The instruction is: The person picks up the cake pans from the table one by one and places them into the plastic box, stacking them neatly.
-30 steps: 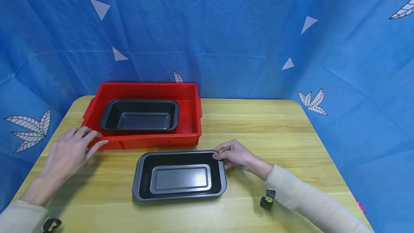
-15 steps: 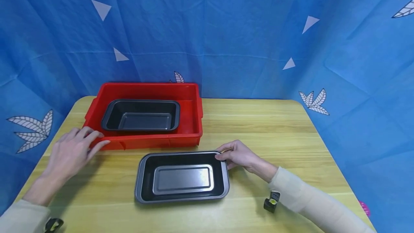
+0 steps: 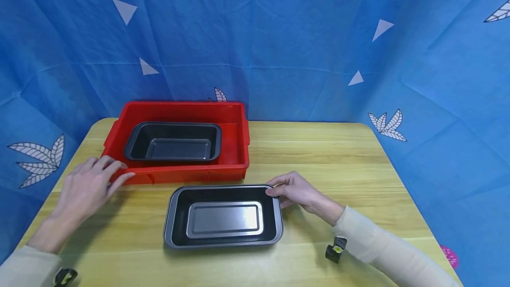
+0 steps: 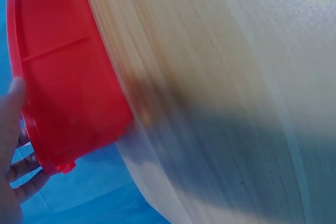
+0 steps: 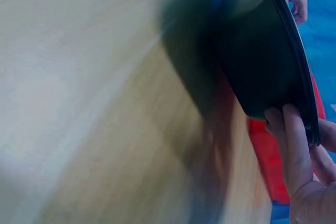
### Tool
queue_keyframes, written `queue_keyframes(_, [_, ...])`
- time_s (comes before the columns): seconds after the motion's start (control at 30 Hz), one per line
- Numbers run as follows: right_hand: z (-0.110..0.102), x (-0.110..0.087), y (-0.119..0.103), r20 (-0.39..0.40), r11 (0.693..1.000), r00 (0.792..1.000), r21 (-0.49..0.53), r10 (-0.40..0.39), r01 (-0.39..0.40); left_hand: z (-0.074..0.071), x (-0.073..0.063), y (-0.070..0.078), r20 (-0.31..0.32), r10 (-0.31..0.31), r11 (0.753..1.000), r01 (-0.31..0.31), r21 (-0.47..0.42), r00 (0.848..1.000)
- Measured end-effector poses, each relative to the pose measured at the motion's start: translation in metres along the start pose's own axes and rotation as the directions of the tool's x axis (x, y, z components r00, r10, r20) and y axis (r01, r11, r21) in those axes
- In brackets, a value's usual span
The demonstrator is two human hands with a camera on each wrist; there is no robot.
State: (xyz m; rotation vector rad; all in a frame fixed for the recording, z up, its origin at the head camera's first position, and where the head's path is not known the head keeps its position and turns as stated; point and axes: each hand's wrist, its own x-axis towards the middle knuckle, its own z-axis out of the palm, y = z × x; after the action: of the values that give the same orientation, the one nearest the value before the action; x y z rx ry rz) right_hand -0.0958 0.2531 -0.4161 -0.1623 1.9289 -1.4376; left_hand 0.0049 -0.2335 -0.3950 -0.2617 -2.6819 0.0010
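A dark loaf pan point(image 3: 225, 219) faces up in front of the red bin point(image 3: 195, 174). My right hand point(image 3: 292, 189) pinches its far right corner, thumb over the rim and fingers beneath. In the right wrist view the pan's dark outer side point(image 5: 257, 51) stands over its shadow, held by the right hand point(image 5: 304, 166); its rim shows as a doubled line. My left hand point(image 3: 89, 185) holds the bin's near left corner. In the left wrist view, the left thumb point(image 4: 16, 95) lies at the bin's rim, with fingers around its end. Another dark loaf pan point(image 3: 175, 142) lies inside the bin.
The wooden table point(image 3: 318, 154) extends to the right of the bin and pan. Behind it hangs a blue cloth point(image 3: 287, 48) with white leaf and triangle prints. Both wrists wear a small black device, such as the right one point(image 3: 336, 249).
The front loaf pan shifts and tilts slightly in my right hand. My left hand keeps its place on the bin's corner, and the bin and the pan inside it stay put.
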Motion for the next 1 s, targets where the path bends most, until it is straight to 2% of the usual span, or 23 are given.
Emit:
queue_keyframes(0.23, [0.0, 0.002, -0.009, 0.018, 1.0, 0.999, -0.001, -0.026, 0.026, 0.0, 0.0, 0.0, 0.005, -0.006, 1.0, 0.005, 0.006, 1.0])
queue_keyframes(0.4, [-0.002, 0.001, -0.018, -0.003, 1.0, 1.0, -0.007, -0.024, 0.024, -0.001, 0.0, 0.001, 0.023, -0.019, 1.0, 0.018, 0.012, 1.0])
queue_keyframes(0.63, [-0.008, -0.001, -0.035, -0.025, 1.0, 0.999, -0.004, -0.028, 0.028, 0.0, 0.0, 0.001, 0.003, -0.002, 1.0, 0.002, 0.01, 1.0])
queue_keyframes(0.8, [-0.011, -0.003, -0.045, -0.022, 0.999, 0.998, -0.003, -0.054, 0.054, 0.0, 0.0, 0.0, -0.008, 0.007, 1.0, -0.007, 0.007, 1.0])
queue_keyframes(1.0, [-0.014, -0.004, -0.056, -0.02, 0.997, 0.996, -0.009, -0.082, 0.082, -0.001, 0.0, 0.001, 0.01, -0.007, 1.0, 0.007, 0.012, 1.0])
